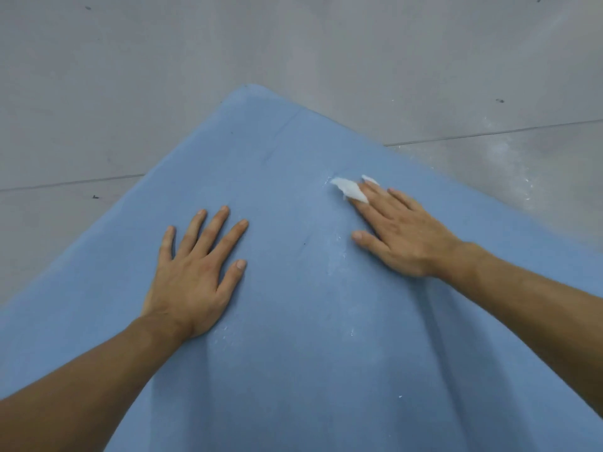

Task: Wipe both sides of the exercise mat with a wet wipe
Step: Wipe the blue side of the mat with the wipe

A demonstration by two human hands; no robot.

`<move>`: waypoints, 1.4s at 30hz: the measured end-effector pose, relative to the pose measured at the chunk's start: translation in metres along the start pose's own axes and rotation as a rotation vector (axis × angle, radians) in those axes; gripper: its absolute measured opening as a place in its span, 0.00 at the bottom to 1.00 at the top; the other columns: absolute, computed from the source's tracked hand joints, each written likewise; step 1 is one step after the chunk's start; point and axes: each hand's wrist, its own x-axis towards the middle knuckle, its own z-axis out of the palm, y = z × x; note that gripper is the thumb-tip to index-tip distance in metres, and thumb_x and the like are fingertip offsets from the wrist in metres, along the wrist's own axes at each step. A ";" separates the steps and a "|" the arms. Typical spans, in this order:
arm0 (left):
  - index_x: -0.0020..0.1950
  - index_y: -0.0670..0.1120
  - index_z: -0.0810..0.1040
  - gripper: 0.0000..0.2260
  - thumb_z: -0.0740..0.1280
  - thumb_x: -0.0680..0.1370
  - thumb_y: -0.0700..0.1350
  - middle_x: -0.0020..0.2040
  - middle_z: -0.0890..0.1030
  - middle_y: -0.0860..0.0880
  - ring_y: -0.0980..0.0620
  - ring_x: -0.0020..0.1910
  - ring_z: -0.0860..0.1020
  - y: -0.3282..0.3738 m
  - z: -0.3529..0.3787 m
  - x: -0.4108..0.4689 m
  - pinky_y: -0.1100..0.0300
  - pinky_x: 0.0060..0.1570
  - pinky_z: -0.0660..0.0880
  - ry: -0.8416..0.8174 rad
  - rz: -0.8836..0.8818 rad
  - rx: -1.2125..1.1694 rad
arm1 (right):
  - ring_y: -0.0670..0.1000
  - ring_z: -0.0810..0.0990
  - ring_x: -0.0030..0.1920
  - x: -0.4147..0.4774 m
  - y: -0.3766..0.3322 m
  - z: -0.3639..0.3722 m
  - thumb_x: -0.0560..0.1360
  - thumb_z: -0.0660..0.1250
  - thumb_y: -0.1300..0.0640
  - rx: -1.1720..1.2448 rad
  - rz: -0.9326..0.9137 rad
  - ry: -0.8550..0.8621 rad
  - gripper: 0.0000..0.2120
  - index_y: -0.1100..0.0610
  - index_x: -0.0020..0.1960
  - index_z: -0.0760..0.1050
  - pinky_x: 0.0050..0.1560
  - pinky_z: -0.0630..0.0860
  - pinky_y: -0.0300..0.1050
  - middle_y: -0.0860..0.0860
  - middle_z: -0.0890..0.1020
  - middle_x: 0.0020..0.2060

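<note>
On grey floor [130, 76], mat [293, 370] bears flat left hand [192, 282], flat right hand [408, 239] pressing wipe [349, 189].

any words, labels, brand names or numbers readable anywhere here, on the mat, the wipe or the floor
None: no text can be read anywhere in this view.
The blue mat is plain, with no logo or label showing.
The wipe is plain white, with no print.
The grey floor has only dark specks and pale smears, no letters or numbers.
</note>
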 end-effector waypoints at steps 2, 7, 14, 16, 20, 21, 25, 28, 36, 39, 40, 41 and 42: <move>0.84 0.64 0.48 0.27 0.45 0.83 0.64 0.85 0.46 0.59 0.52 0.84 0.44 0.000 0.000 0.000 0.38 0.80 0.46 0.004 0.002 -0.006 | 0.44 0.37 0.83 0.029 0.014 -0.008 0.79 0.35 0.30 0.049 0.135 0.010 0.40 0.48 0.85 0.41 0.82 0.41 0.49 0.46 0.44 0.85; 0.84 0.64 0.47 0.28 0.44 0.83 0.64 0.85 0.43 0.59 0.53 0.84 0.42 0.000 0.000 0.000 0.39 0.80 0.44 0.001 -0.006 -0.002 | 0.50 0.41 0.84 0.079 0.022 -0.011 0.84 0.44 0.33 0.196 0.286 0.030 0.36 0.50 0.85 0.42 0.82 0.42 0.51 0.47 0.47 0.84; 0.84 0.64 0.47 0.28 0.44 0.83 0.64 0.85 0.43 0.58 0.53 0.84 0.42 -0.002 0.000 0.000 0.40 0.80 0.43 0.002 -0.009 0.006 | 0.44 0.31 0.81 0.048 -0.039 -0.008 0.85 0.47 0.35 0.154 -0.133 0.003 0.35 0.43 0.84 0.33 0.78 0.31 0.40 0.43 0.41 0.84; 0.84 0.64 0.47 0.28 0.44 0.83 0.64 0.85 0.43 0.58 0.53 0.84 0.42 -0.002 0.000 0.000 0.40 0.80 0.43 0.003 -0.007 0.005 | 0.43 0.30 0.81 0.036 -0.049 -0.005 0.84 0.44 0.34 0.092 -0.215 -0.009 0.36 0.46 0.84 0.34 0.80 0.33 0.42 0.44 0.39 0.84; 0.84 0.64 0.46 0.28 0.44 0.83 0.64 0.85 0.42 0.58 0.52 0.84 0.42 -0.002 0.000 0.001 0.39 0.80 0.43 0.006 -0.007 0.005 | 0.43 0.35 0.82 0.049 -0.037 -0.010 0.84 0.42 0.33 0.002 -0.168 -0.007 0.35 0.46 0.84 0.35 0.81 0.38 0.43 0.45 0.41 0.84; 0.83 0.64 0.46 0.28 0.44 0.83 0.64 0.85 0.42 0.58 0.52 0.84 0.42 -0.002 0.000 0.001 0.39 0.80 0.44 0.005 -0.007 0.007 | 0.45 0.39 0.83 0.059 -0.031 -0.011 0.84 0.42 0.33 0.010 -0.106 -0.001 0.35 0.46 0.85 0.36 0.81 0.39 0.44 0.47 0.44 0.85; 0.83 0.64 0.46 0.28 0.44 0.83 0.64 0.85 0.42 0.58 0.52 0.84 0.41 -0.002 0.001 0.000 0.39 0.80 0.43 0.007 -0.008 0.006 | 0.51 0.48 0.84 0.100 0.000 -0.028 0.85 0.45 0.35 0.193 0.300 0.020 0.34 0.50 0.85 0.44 0.81 0.45 0.50 0.52 0.50 0.84; 0.83 0.64 0.45 0.28 0.44 0.83 0.64 0.84 0.41 0.58 0.53 0.83 0.40 -0.003 -0.001 -0.001 0.39 0.80 0.43 0.001 -0.005 0.006 | 0.53 0.49 0.83 0.114 0.000 -0.035 0.85 0.46 0.35 0.208 0.338 -0.008 0.36 0.54 0.85 0.45 0.81 0.46 0.51 0.52 0.49 0.84; 0.84 0.64 0.46 0.28 0.43 0.83 0.64 0.85 0.42 0.58 0.52 0.84 0.41 -0.004 -0.001 0.001 0.39 0.80 0.44 0.000 -0.007 0.011 | 0.48 0.36 0.83 0.054 -0.053 -0.008 0.81 0.42 0.31 0.081 -0.238 -0.071 0.39 0.47 0.84 0.35 0.83 0.42 0.50 0.48 0.44 0.85; 0.83 0.64 0.46 0.28 0.44 0.83 0.64 0.85 0.42 0.58 0.52 0.84 0.42 -0.004 0.000 0.000 0.39 0.80 0.44 0.005 -0.009 0.006 | 0.48 0.38 0.83 0.013 -0.067 -0.001 0.84 0.45 0.34 -0.001 -0.456 -0.091 0.37 0.52 0.85 0.41 0.82 0.41 0.47 0.50 0.47 0.85; 0.83 0.64 0.46 0.28 0.44 0.83 0.64 0.85 0.42 0.58 0.53 0.84 0.42 -0.003 0.000 0.000 0.39 0.80 0.44 0.005 -0.008 0.002 | 0.48 0.39 0.84 0.007 -0.065 0.001 0.85 0.46 0.35 -0.030 -0.488 -0.089 0.36 0.53 0.86 0.43 0.82 0.41 0.46 0.50 0.48 0.85; 0.83 0.64 0.46 0.28 0.44 0.83 0.64 0.85 0.42 0.58 0.53 0.84 0.42 -0.003 0.000 0.000 0.40 0.80 0.43 0.007 -0.007 -0.001 | 0.48 0.40 0.84 0.006 -0.061 0.001 0.85 0.46 0.35 -0.045 -0.493 -0.079 0.35 0.53 0.86 0.45 0.82 0.41 0.45 0.50 0.49 0.85; 0.83 0.64 0.46 0.28 0.44 0.83 0.64 0.85 0.42 0.58 0.53 0.83 0.41 -0.002 -0.001 0.000 0.40 0.80 0.43 0.007 -0.009 -0.001 | 0.47 0.41 0.84 0.009 -0.055 -0.001 0.85 0.45 0.35 -0.047 -0.454 -0.060 0.35 0.52 0.86 0.45 0.82 0.41 0.44 0.50 0.49 0.84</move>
